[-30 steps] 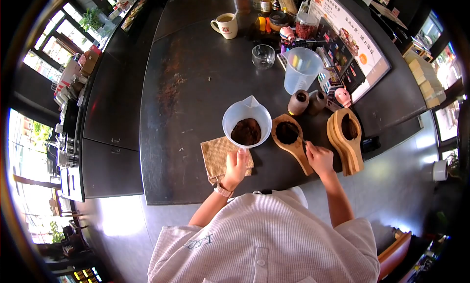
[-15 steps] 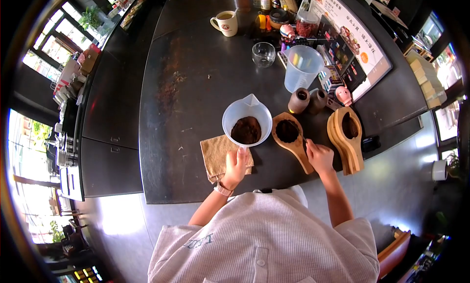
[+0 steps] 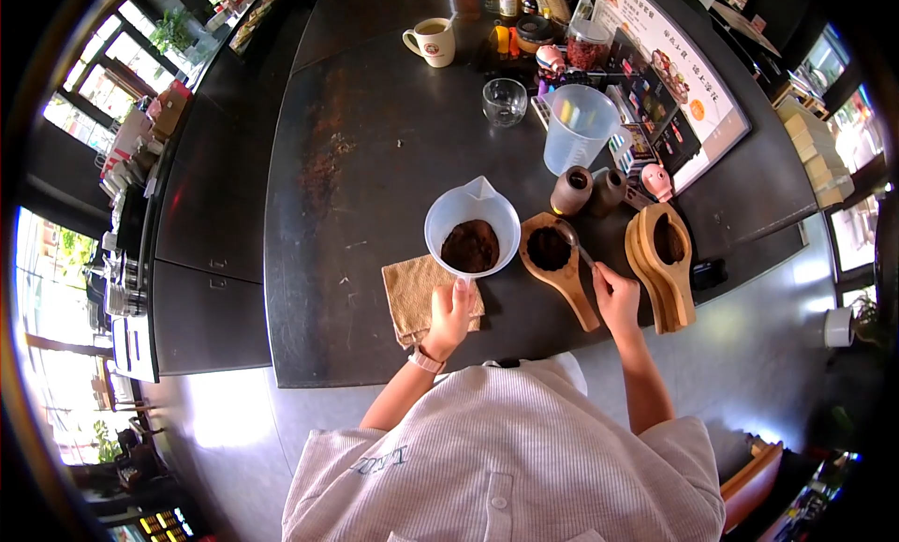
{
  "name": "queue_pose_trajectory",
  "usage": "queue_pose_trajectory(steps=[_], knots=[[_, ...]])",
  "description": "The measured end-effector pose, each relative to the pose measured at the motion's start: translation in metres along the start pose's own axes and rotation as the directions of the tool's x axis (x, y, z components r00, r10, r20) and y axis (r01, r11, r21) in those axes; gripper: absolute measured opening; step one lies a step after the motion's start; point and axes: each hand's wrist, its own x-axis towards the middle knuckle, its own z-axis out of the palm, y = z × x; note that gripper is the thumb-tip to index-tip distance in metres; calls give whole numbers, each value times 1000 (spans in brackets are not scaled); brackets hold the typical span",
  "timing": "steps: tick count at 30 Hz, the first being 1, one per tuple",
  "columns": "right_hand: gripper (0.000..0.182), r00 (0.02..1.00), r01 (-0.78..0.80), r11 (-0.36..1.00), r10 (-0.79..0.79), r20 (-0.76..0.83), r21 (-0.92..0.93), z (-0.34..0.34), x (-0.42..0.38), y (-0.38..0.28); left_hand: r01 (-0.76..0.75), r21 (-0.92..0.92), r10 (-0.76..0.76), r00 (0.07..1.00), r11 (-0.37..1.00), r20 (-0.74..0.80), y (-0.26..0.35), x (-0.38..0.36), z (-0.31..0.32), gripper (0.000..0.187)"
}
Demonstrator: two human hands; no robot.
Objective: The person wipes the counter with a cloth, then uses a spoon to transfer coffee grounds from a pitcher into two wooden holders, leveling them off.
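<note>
Nearest us, the left hand (image 3: pixel 451 319) grips the handle of a plastic jug (image 3: pixel 476 205) holding dark powder (image 3: pixel 470 247), a cloth (image 3: pixel 410 296) just beside. Over to the right hand (image 3: pixel 616 300), fingers closed on a spoon (image 3: pixel 582 252), its tip at the rim of the wooden holder (image 3: pixel 569 294). Looks like spoonwork at the holder's dark filling! The next move calls for a level spoon and a steady jug. Beyond, two small pots (image 3: pixel 572 192), then a second jug (image 3: pixel 571 144), and farthest, a mug (image 3: pixel 434 47).
</note>
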Motion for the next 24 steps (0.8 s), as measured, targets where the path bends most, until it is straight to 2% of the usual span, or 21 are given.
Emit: queue_pose_trajectory(steps=[4, 10, 19, 24], knots=[[12, 991, 131, 989, -131, 1, -75, -5, 1, -9, -9, 1, 9, 1000, 1000, 3, 1, 0, 0, 48], [15, 970, 236, 944, -244, -7, -233, -2, -2, -5, 6, -42, -7, 1000, 999, -20, 3, -1, 2, 51], [18, 948, 312, 903, -315, 40, -296, -6, -1, -8, 10, -29, -11, 999, 1000, -38, 4, 0, 2, 51], [18, 952, 306, 909, -296, 79, -284, -5, -2, -9, 12, -27, -13, 1000, 1000, -28, 3, 0, 0, 51]])
